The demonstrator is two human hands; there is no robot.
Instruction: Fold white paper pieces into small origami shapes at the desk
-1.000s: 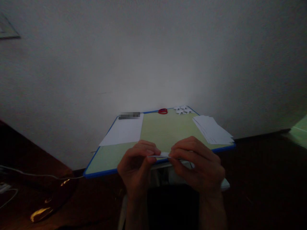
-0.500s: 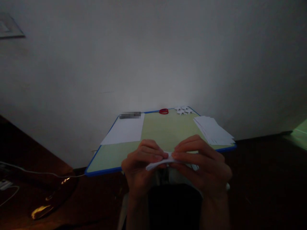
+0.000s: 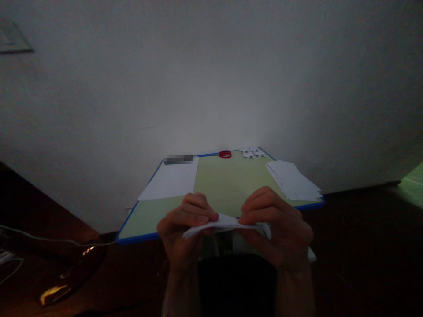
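A folded piece of white paper (image 3: 226, 221) is held up between both hands, just off the near edge of the table. My left hand (image 3: 188, 229) pinches its left part, thumb on top and fingers curled. On the other side, my right hand (image 3: 276, 224) grips the right part between thumb and fingers. The paper has several layers, and its ends are partly covered by the fingers.
The pale green table (image 3: 224, 180) has a blue rim. White sheets (image 3: 172, 178) lie at left under a blurred dark object (image 3: 178, 159). Red-handled scissors (image 3: 225, 154) and small folded white paper pieces (image 3: 254, 152) sit at the back; a paper stack (image 3: 294, 179) lies right.
My left hand has shifted left along the paper, away from the right hand, so more of the folded paper shows between them. Both hands keep their hold.
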